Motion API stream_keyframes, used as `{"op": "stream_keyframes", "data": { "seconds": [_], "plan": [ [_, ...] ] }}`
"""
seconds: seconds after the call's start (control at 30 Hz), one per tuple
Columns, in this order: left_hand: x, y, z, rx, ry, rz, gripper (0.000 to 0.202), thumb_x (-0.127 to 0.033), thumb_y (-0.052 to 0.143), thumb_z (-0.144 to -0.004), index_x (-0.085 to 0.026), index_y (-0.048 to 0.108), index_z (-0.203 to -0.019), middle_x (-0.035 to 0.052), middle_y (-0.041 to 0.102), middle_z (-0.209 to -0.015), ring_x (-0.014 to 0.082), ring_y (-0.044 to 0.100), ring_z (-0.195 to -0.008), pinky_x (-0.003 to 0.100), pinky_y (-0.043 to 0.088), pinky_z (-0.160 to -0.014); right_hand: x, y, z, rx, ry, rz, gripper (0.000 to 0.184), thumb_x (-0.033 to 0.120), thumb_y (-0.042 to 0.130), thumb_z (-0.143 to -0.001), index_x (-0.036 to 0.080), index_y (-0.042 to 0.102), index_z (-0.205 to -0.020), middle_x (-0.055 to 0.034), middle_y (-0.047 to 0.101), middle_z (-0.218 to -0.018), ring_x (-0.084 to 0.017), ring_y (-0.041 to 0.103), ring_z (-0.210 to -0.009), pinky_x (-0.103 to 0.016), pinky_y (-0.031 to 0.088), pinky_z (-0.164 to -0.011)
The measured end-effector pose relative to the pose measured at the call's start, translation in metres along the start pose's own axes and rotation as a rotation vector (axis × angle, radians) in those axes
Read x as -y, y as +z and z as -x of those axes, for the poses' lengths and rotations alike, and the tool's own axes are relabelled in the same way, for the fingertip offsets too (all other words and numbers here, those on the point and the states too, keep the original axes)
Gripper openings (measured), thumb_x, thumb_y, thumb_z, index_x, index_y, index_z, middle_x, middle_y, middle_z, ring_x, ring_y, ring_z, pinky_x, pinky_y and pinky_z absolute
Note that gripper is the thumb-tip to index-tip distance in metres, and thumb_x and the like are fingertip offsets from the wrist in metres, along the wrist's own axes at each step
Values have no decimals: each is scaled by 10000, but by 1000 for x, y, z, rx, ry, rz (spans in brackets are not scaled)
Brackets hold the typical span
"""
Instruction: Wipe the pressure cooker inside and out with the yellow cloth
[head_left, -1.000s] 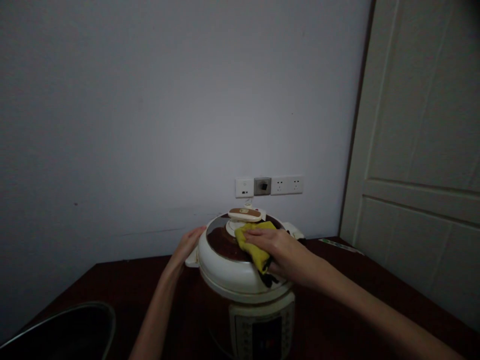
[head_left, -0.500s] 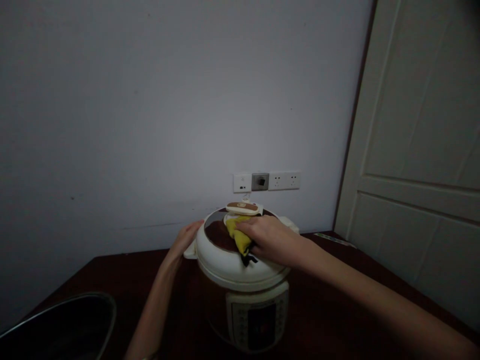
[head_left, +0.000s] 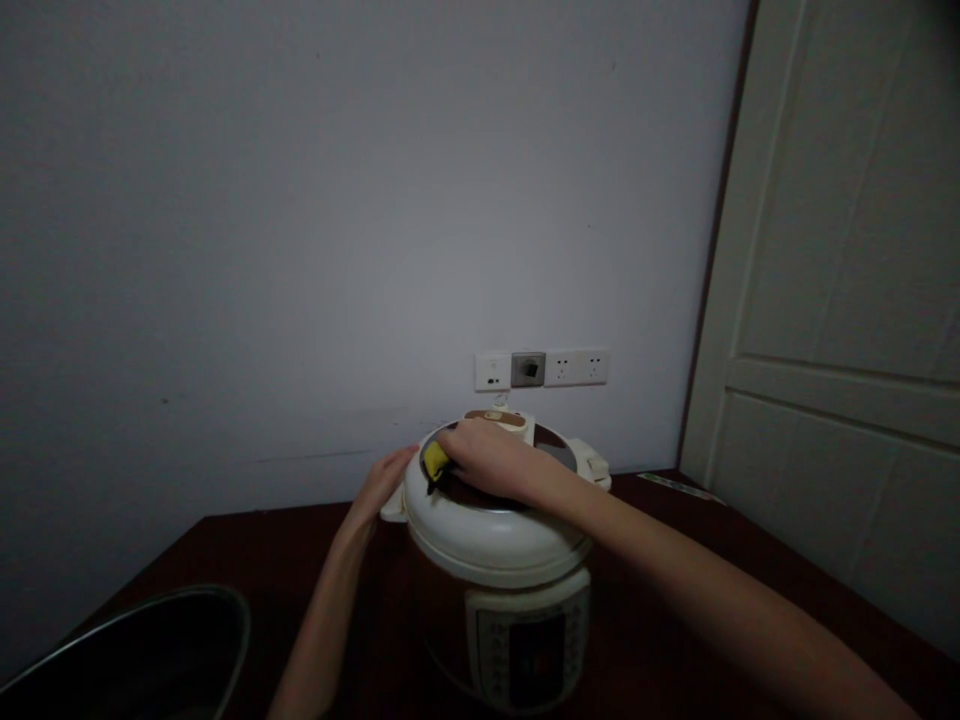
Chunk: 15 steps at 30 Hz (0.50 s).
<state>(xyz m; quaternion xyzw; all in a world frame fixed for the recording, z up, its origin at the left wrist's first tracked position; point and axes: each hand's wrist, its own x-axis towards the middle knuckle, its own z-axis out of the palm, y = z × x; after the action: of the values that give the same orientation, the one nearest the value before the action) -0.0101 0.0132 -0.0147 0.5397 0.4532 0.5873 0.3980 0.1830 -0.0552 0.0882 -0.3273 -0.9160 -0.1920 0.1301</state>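
Observation:
A cream electric pressure cooker (head_left: 499, 570) with a dark brown lid top and a control panel stands on a dark wooden table (head_left: 300, 560). My right hand (head_left: 495, 462) lies on the lid's left side, fingers closed over a yellow cloth (head_left: 434, 460) pressed against the lid; only a corner of the cloth shows. My left hand (head_left: 382, 485) rests against the cooker's left side handle, fingers curved round the lid rim. The lid knob (head_left: 495, 418) sits just behind my right hand.
A dark metal inner pot (head_left: 142, 650) sits at the lower left of the table. A row of wall sockets (head_left: 541, 369) is behind the cooker. A pale door (head_left: 840, 330) stands at the right, with a flat strip (head_left: 679, 487) on the table near it.
My right hand has slid the yellow cloth from the lid's right front across to its left side, covering most of the cloth. My left hand has stayed at the side handle.

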Motion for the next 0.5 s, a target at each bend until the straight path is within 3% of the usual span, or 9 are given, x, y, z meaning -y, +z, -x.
{"op": "stream_keyframes", "data": {
  "seconds": [0.1, 0.2, 0.37, 0.5],
  "plan": [
    [-1, 0, 1, 4, -18, -16, 489, -561, 727, -511, -137, 727, -755, 104, 741, -849, 267, 662, -847, 349, 486, -791, -1, -1, 11, -27, 10, -32, 158, 130, 520, -816, 82, 651, -890, -169, 708, -849, -224, 647, -737, -292, 389, -602],
    [0, -1, 3, 32, -23, -13, 499, -561, 714, -549, -136, 731, -809, 104, 741, -893, 259, 665, -848, 346, 489, -788, -6, -5, 40, -57, 33, -96, 162, 112, 530, -781, 108, 639, -901, -143, 705, -867, -221, 637, -774, -295, 400, -632],
    [6, -3, -1, 33, 1, -32, 497, -564, 693, -586, -132, 722, -830, 113, 736, -936, 269, 663, -903, 359, 483, -830, -17, -13, 88, -32, 128, -274, 328, 44, 507, -704, 154, 627, -989, -87, 694, -918, -193, 616, -831, -289, 411, -707],
    [9, -7, -5, -57, 40, -139, 518, -551, 684, -607, -133, 700, -914, 145, 716, -1009, 290, 650, -979, 396, 477, -872, -22, -18, 101, -64, 142, -442, 379, 18, 491, -700, 174, 621, -1020, -65, 683, -955, -176, 595, -855, -285, 417, -741]
  ]
}}
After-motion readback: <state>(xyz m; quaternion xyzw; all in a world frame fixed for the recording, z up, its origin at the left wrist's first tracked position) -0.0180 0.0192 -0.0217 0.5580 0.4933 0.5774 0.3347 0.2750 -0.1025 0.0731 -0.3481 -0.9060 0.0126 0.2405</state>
